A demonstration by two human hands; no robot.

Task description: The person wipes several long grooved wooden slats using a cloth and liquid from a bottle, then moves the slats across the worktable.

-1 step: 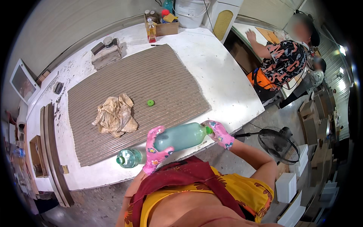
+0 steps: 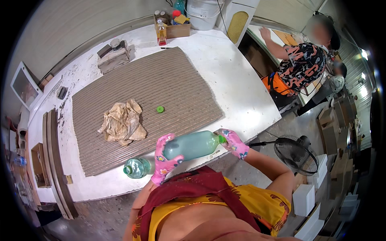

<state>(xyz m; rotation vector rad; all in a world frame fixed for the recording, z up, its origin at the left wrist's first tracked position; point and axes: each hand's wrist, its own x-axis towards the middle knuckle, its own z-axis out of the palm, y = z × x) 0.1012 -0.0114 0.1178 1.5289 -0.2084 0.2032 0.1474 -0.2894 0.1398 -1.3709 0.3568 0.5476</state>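
A large green-tinted plastic bottle [image 2: 189,145], filled with cloudy liquid, lies sideways between my hands at the table's near edge. My left hand [image 2: 164,158], in a pink flowered glove, is wrapped round its base. At the green neck end, the gloved fingers of my right hand [image 2: 233,143] are closed; they partly hide the cap area. A second clear green bottle [image 2: 137,167] stands just left of my left hand. Beyond it, a crumpled beige cloth [image 2: 122,122] and a loose green cap [image 2: 160,109] rest on a ribbed brown mat [image 2: 173,76].
Long brown strips [image 2: 56,160] lie along the white table's [image 2: 237,80] left side. A block [image 2: 113,59], a box of bottles [image 2: 177,31] and a white bucket [image 2: 202,15] stand at the back. To the right are a black fan [image 2: 295,154] and a co-worker [image 2: 303,60].
The co-worker's outstretched hand has shifted slightly up and left. My hands and the bottle between them look unmoved.
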